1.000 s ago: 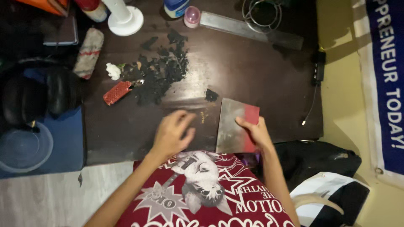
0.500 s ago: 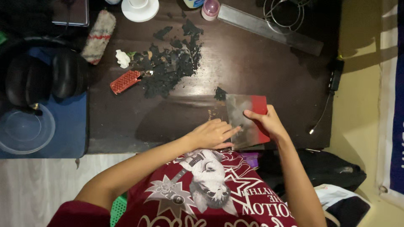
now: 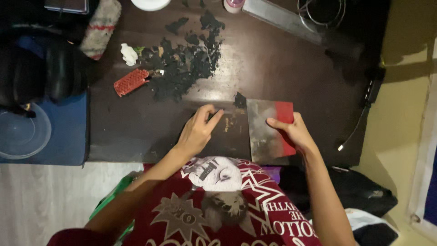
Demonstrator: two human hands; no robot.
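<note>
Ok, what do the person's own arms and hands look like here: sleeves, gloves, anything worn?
Both hands are bare: no gloves, and no rings or watch that I can make out on the left hand or right hand. The forearms are uncovered. A dark red T-shirt with white star-shaped graphics covers the torso.

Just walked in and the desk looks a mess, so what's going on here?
A person in a red printed shirt is working at a dark wooden table. Their right hand holds a wide metal scraper with a red handle flat on the tabletop, while the left hand presses fingertips on the surface beside the blade. A small dark flake lies just beyond the blade. Farther back sits a heap of dark scraped-off flakes, with a red textured block beside it.
</note>
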